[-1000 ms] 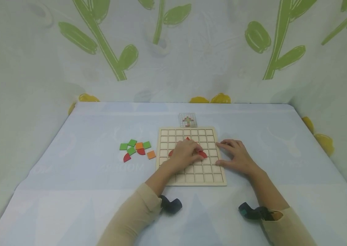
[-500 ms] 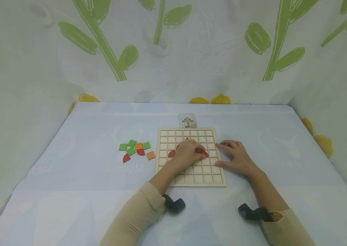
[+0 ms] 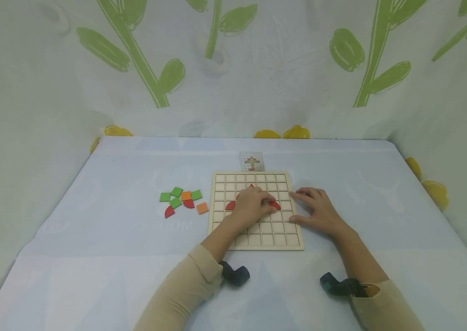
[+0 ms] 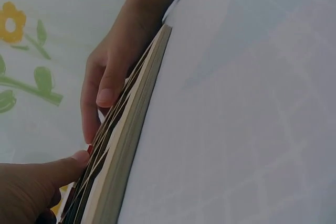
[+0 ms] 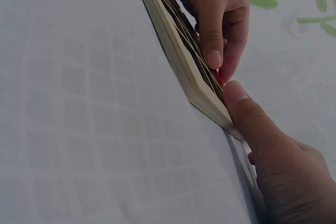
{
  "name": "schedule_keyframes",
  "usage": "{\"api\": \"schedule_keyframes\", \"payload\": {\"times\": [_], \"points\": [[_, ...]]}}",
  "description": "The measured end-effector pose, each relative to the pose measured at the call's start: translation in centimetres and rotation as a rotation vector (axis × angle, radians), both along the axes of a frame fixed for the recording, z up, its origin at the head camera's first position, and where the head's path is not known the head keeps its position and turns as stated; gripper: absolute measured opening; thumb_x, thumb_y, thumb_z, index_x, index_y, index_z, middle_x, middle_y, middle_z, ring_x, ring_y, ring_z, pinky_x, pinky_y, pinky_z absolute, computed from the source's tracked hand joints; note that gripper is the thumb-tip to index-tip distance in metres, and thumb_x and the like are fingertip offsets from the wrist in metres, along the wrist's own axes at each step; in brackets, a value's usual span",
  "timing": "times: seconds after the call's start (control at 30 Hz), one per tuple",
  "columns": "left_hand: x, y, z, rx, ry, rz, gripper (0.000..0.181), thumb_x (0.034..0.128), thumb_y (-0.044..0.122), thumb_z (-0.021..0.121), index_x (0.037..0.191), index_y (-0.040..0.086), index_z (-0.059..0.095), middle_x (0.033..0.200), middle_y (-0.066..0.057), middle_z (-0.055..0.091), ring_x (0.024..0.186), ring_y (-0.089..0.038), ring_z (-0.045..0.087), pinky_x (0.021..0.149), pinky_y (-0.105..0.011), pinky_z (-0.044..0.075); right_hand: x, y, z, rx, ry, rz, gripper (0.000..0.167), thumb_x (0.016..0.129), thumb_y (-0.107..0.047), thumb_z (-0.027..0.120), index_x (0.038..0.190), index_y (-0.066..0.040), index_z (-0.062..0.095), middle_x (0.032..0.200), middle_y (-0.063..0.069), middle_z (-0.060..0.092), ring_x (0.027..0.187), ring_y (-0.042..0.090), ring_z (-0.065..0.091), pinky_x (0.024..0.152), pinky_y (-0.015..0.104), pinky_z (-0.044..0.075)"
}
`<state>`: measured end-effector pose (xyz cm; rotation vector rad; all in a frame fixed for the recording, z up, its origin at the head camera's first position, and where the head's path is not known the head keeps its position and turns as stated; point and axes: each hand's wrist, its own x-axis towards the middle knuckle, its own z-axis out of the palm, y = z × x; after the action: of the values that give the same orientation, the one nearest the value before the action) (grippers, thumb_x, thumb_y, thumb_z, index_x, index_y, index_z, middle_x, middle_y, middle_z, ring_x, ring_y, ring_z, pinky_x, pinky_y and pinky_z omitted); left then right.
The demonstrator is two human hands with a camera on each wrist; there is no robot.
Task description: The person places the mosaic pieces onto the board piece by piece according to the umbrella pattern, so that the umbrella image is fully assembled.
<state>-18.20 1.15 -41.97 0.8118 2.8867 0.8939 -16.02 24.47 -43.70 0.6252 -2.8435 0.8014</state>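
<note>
My left hand (image 3: 251, 205) pinches a red quarter-circle tile (image 3: 275, 205), probably seating it before careful release; my spread right hand (image 3: 317, 210) touches the grid board (image 3: 279, 239).

The board (image 5: 185, 77) shows nearly edge-on, slanting down across the worktop (image 5: 94, 119). The right hand (image 5: 289, 161) rests its thumb against the board's near edge. Above, the left hand (image 5: 218, 17) reaches down, thumb and a fingertip at a red piece (image 5: 218, 77) on the board. Green leaves (image 5: 262, 0) pattern the pale backdrop (image 5: 283, 51) at upper right.
</note>
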Motion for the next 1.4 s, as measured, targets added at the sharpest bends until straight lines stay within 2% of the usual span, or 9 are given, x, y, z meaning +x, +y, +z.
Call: {"api": "schedule_keyframes", "payload": {"times": [0.27, 0.53, 0.7, 0.87, 1.1, 1.27, 1.4], "points": [[0.2, -0.3, -0.2, 0.021, 0.013, 0.000, 0.030, 0.0809, 0.037, 0.073, 0.106, 0.021, 0.072, 0.088, 0.006, 0.060, 0.083, -0.011, 0.050, 0.080, -0.033, 0.039, 0.0, 0.0, 0.0, 0.003, -0.012, -0.008, 0.068, 0.072, -0.038, 0.079, 0.130, -0.010, 0.057, 0.127, 0.015, 0.050, 0.117, 0.036, 0.038, 0.095, 0.055, 0.032], [0.9, -1.3, 0.1, -0.031, 0.029, 0.001, 0.034, 0.0793, 0.038, 0.074, 0.109, 0.021, 0.070, 0.084, 0.006, 0.054, 0.080, -0.011, 0.048, 0.076, -0.030, 0.036, 0.0, -0.1, -0.1, 0.020, -0.024, -0.015, 0.068, 0.073, -0.042, 0.077, 0.131, -0.012, 0.056, 0.128, 0.015, 0.049, 0.118, 0.035, 0.038, 0.096, 0.056, 0.032], [1.1, -2.1, 0.1, -0.036, 0.010, 0.010, 0.035, 0.0809, 0.038, 0.073, 0.111, 0.021, 0.070, 0.088, 0.006, 0.057, 0.083, -0.012, 0.049, 0.081, -0.033, 0.037, 0.0, -0.1, -0.1, 0.030, -0.031, -0.024, 0.068, 0.074, -0.041, 0.077, 0.131, -0.012, 0.056, 0.129, 0.015, 0.048, 0.120, 0.036, 0.037, 0.097, 0.056, 0.032], [1.3, -3.1, 0.1, -0.005, -0.006, 0.027, 0.034, 0.0807, 0.037, 0.073, 0.112, 0.023, 0.070, 0.088, 0.006, 0.057, 0.082, -0.012, 0.048, 0.083, -0.036, 0.037, -0.1, -0.2, -0.1, 0.028, -0.018, -0.024, 0.068, 0.072, -0.039, 0.078, 0.131, -0.011, 0.057, 0.128, 0.016, 0.049, 0.119, 0.036, 0.037, 0.097, 0.056, 0.032], [1.5, -4.8, 0.1, 0.016, 0.003, 0.063, 0.032, 0.0794, 0.037, 0.074, 0.108, 0.023, 0.071, 0.084, 0.007, 0.055, 0.079, -0.011, 0.047, 0.078, -0.032, 0.036, -0.1, 0.0, -0.1, 0.019, -0.020, -0.017, 0.069, 0.072, -0.039, 0.079, 0.131, -0.010, 0.057, 0.128, 0.016, 0.048, 0.119, 0.036, 0.037, 0.097, 0.056, 0.031], [1.7, -6.1, 0.1, 0.092, 0.016, 0.066, 0.030, 0.0775, 0.032, 0.077, 0.105, 0.020, 0.072, 0.080, 0.005, 0.054, 0.076, -0.012, 0.044, 0.073, -0.030, 0.034, -0.1, 0.1, -0.1, 0.022, -0.019, -0.018, 0.069, 0.072, -0.040, 0.079, 0.131, -0.011, 0.056, 0.129, 0.016, 0.048, 0.119, 0.036, 0.037, 0.097, 0.056, 0.031], [1.8, -7.1, 0.2, 0.105, 0.000, 0.091, 0.032, 0.0772, 0.032, 0.077, 0.107, 0.020, 0.072, 0.081, 0.005, 0.053, 0.077, -0.013, 0.044, 0.072, -0.031, 0.035, -0.1, 0.0, -0.1, 0.024, -0.013, -0.020, 0.069, 0.072, -0.040, 0.079, 0.131, -0.011, 0.057, 0.128, 0.015, 0.049, 0.118, 0.035, 0.037, 0.097, 0.054, 0.031]]}}
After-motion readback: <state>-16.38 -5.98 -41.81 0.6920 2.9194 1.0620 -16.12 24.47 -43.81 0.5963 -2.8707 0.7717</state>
